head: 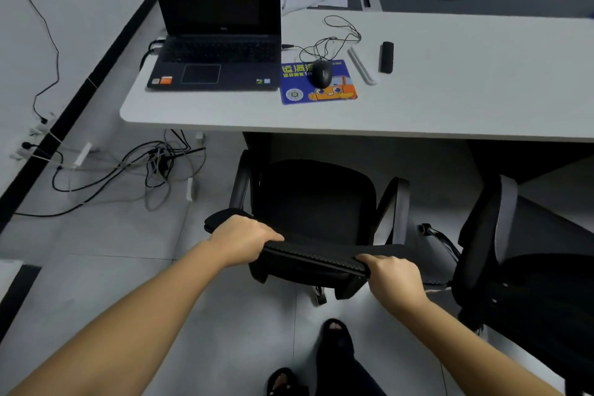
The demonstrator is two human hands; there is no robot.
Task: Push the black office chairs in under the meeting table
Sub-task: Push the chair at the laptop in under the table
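Observation:
A black office chair [316,199] stands in front of me, facing the white meeting table [450,106]. The front of its seat is under the table's near edge. My left hand [244,239] grips the left end of the chair's backrest top. My right hand [390,275] grips the right end of the same top edge. A second black office chair [527,273] stands to the right, turned at an angle and mostly out from under the table.
On the table are an open laptop [215,42], a mouse [321,74] on a blue mouse pad [318,83], a black stick-shaped object [386,56] and cables. A tangle of cables [154,167] lies on the floor left of the chair. My feet [336,341] are behind the chair.

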